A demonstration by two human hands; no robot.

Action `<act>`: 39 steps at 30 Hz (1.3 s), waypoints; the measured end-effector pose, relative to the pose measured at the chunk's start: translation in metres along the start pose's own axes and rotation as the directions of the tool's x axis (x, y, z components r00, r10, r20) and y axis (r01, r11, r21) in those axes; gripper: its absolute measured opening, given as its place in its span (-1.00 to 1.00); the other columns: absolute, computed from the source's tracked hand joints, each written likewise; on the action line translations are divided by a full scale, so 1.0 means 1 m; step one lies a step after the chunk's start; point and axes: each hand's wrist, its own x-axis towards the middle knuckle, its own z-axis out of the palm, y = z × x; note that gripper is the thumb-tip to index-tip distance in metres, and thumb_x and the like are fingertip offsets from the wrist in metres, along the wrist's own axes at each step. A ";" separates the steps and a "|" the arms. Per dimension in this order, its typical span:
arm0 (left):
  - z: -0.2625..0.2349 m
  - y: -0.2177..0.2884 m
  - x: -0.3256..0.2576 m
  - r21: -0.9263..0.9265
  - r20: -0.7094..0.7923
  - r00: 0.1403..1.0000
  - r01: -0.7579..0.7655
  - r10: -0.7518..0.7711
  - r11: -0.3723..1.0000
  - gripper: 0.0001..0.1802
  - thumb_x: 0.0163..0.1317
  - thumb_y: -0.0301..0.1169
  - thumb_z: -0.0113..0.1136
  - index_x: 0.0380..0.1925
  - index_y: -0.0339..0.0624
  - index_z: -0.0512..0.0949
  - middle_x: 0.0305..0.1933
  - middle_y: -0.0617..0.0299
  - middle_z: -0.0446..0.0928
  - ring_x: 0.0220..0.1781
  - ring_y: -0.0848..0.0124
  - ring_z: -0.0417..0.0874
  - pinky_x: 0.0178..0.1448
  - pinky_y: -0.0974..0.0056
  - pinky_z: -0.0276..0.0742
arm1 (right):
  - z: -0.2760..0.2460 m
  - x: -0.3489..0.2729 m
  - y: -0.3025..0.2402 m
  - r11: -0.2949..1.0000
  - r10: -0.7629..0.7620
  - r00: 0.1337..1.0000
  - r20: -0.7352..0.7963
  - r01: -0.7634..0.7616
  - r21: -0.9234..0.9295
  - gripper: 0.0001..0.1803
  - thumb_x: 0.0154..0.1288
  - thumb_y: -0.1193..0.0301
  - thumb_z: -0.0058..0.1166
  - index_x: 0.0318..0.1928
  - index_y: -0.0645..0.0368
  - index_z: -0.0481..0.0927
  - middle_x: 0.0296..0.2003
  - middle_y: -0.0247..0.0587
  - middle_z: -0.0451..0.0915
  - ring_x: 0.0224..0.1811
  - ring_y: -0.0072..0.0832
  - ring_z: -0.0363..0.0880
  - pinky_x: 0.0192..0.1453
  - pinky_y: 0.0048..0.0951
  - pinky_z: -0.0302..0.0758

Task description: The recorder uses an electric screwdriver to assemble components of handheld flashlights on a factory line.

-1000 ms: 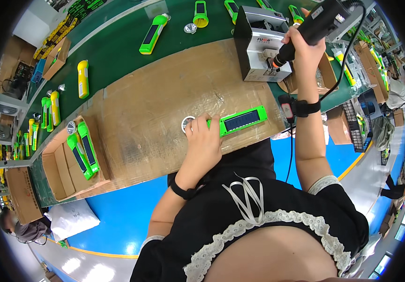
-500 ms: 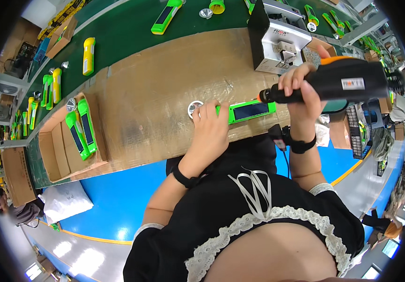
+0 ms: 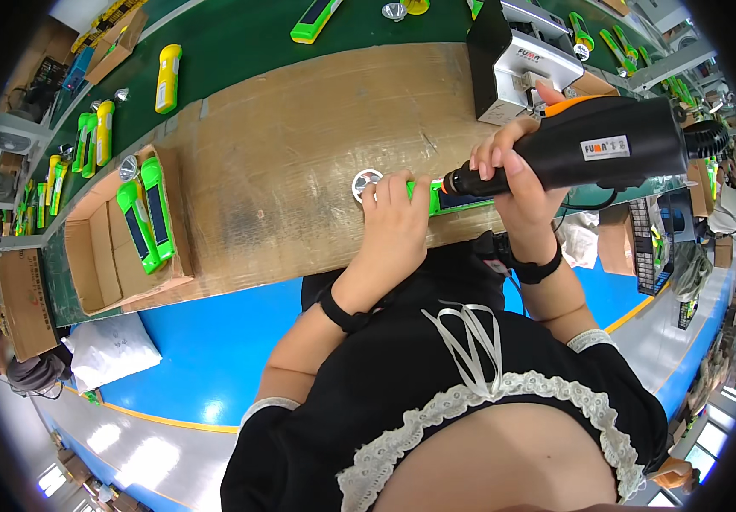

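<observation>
The flashlight (image 3: 460, 204) is laid on the cardboard sheet (image 3: 300, 141) at the near edge of the bench (image 3: 236, 55). Its left end is gripped under the curled fingers of the left hand (image 3: 395, 224); the reflector (image 3: 366, 185) is positioned just beside those fingertips, to the left. The driver (image 3: 581, 147) is clasped by the right hand (image 3: 517, 171), with fingers wrapped around its front section. The driver tip is directed left, over the flashlight; contact cannot be determined. Two green flashlights (image 3: 156, 205) are stored in the carton (image 3: 95, 269) at left. The machine (image 3: 517, 72) is placed at far right.
</observation>
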 end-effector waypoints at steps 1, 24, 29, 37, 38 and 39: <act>-0.001 0.000 0.001 -0.004 0.000 1.000 -0.001 0.001 1.000 -0.37 -0.11 -0.54 0.26 0.07 -0.30 0.34 0.01 -0.06 0.31 0.04 0.01 0.33 0.13 0.04 0.17 | 0.000 0.000 0.001 1.000 0.003 1.000 0.000 -0.003 -0.003 -0.29 0.09 0.72 -0.07 0.29 0.34 0.03 -0.49 -0.19 0.44 -0.50 -0.50 0.49 -0.35 -0.48 0.50; 0.001 -0.003 0.010 -0.049 0.003 0.999 0.041 -0.041 0.998 -0.38 -0.15 -0.56 0.22 0.02 -0.39 0.32 0.01 -0.14 0.30 0.10 -0.01 0.29 0.16 0.02 0.14 | -0.003 0.013 0.026 0.992 0.114 0.978 0.173 -0.103 -0.070 -0.49 -0.01 0.72 -0.05 0.01 0.30 0.18 -0.50 -0.24 0.45 -0.51 -0.59 0.45 -0.41 -0.56 0.44; -0.006 -0.010 0.012 0.017 0.071 0.995 -0.066 0.065 0.998 -0.40 -0.14 -0.53 0.19 0.02 -0.40 0.32 -0.02 -0.14 0.34 0.07 0.00 0.36 0.15 0.02 0.17 | -0.003 0.013 0.023 0.987 0.156 0.978 0.135 -0.151 -0.044 -0.43 0.02 0.71 -0.02 0.10 0.28 0.16 -0.50 -0.26 0.45 -0.50 -0.59 0.46 -0.41 -0.56 0.44; -0.039 -0.043 0.003 0.295 0.088 0.983 0.129 -0.161 0.947 -0.39 -0.14 -0.20 0.40 -0.13 -0.32 0.41 -0.23 0.00 0.47 -0.12 0.10 0.48 0.04 0.05 0.23 | -0.039 0.037 0.001 0.971 -0.237 0.971 0.038 0.237 0.007 -0.27 0.14 0.51 0.09 0.27 0.31 0.02 -0.47 -0.19 0.45 -0.49 -0.50 0.47 -0.35 -0.46 0.49; -0.040 -0.050 0.006 0.311 0.081 0.985 0.120 -0.152 0.943 -0.39 -0.14 -0.20 0.40 -0.13 -0.32 0.41 -0.23 0.00 0.47 -0.12 0.10 0.48 0.04 0.05 0.23 | -0.046 0.041 -0.002 0.971 -0.238 0.971 0.013 0.238 0.010 -0.26 0.15 0.48 0.10 0.27 0.31 0.02 -0.47 -0.19 0.45 -0.49 -0.49 0.47 -0.36 -0.45 0.49; -0.041 -0.055 0.010 0.364 0.049 0.973 0.191 -0.223 0.911 -0.40 -0.12 -0.14 0.39 -0.17 -0.32 0.41 -0.26 0.01 0.48 -0.15 0.11 0.49 0.01 0.05 0.24 | -0.053 0.045 -0.003 0.973 -0.229 0.973 0.004 0.229 -0.016 -0.26 0.16 0.42 0.12 0.26 0.33 0.03 -0.47 -0.17 0.46 -0.50 -0.49 0.47 -0.37 -0.46 0.48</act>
